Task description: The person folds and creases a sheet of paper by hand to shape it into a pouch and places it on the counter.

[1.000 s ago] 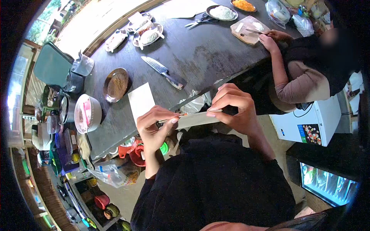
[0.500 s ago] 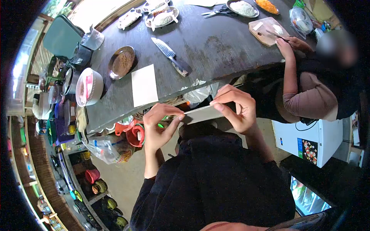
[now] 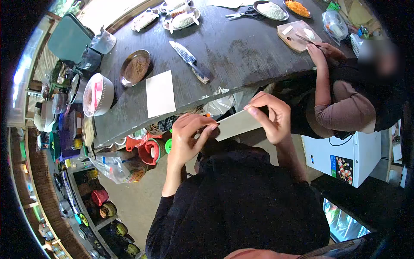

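Note:
Between my two hands a pale sheet of paper (image 3: 238,124) is stretched in front of my body, just off the table's near edge. My left hand (image 3: 189,134) pinches its left end between thumb and fingers. At the other end, my right hand (image 3: 272,117) pinches the upper right corner. The sheet tilts, its right end higher. Another pale sheet (image 3: 161,94) lies flat on the dark table (image 3: 220,56) ahead. Close by on the table are a large kitchen knife (image 3: 189,61) and a brown oval plate (image 3: 135,68).
A white tub (image 3: 98,95) stands at the table's left end. Plates of white food (image 3: 181,20) and scissors (image 3: 245,14) lie farther back. At right, a co-worker's hands (image 3: 321,52) hold a knife over a cutting board (image 3: 296,38). A white appliance (image 3: 345,157) stands below.
The held sheet has turned so more of its face shows. My left hand has shifted slightly right, and both hands still pinch the sheet.

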The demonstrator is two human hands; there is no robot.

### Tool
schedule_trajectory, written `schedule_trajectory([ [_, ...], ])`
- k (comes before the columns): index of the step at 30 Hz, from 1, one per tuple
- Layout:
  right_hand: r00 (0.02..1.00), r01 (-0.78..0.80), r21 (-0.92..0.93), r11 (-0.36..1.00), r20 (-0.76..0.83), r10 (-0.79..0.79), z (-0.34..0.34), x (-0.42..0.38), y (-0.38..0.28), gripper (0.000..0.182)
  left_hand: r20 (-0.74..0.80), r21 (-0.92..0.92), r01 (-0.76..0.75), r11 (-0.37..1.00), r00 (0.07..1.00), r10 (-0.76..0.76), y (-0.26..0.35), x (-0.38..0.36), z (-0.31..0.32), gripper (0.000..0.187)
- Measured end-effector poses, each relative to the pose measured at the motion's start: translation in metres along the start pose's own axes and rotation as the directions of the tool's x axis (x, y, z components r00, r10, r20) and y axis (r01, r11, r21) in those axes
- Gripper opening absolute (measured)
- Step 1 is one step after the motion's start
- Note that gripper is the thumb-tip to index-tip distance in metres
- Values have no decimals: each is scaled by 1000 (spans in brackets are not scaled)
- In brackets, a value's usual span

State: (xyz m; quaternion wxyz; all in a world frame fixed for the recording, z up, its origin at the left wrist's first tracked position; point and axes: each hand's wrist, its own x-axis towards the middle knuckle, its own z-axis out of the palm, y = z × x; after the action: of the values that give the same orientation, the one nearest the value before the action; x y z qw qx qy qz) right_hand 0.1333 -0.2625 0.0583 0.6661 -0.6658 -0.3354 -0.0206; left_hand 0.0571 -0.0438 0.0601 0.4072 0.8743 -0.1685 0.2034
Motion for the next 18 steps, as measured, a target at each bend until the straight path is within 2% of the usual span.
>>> schedule_trajectory([
  [2,994,-66,58,996,-78,71,1,0,3,3,-7,7,13,1000,1000,-13,-4,-3,-4,9],
  [4,992,-88,84,993,-81,95,3,1,3,3,-10,9,113,994,994,-113,-6,-7,-10,7],
  [8,992,-104,126,987,-61,112,7,1,11,4,-21,-36,149,988,989,-149,-12,-12,-16,7],
  [10,991,-105,139,985,-71,115,12,3,10,4,-53,-168,226,959,970,-238,-19,-16,-16,9],
  [17,980,-139,175,975,-120,161,35,13,13,7,-103,-301,240,923,954,-281,-35,-22,-30,5],
  [18,980,-136,174,975,-124,158,40,14,14,7,-113,-391,240,889,946,-305,-41,-26,-31,7],
])
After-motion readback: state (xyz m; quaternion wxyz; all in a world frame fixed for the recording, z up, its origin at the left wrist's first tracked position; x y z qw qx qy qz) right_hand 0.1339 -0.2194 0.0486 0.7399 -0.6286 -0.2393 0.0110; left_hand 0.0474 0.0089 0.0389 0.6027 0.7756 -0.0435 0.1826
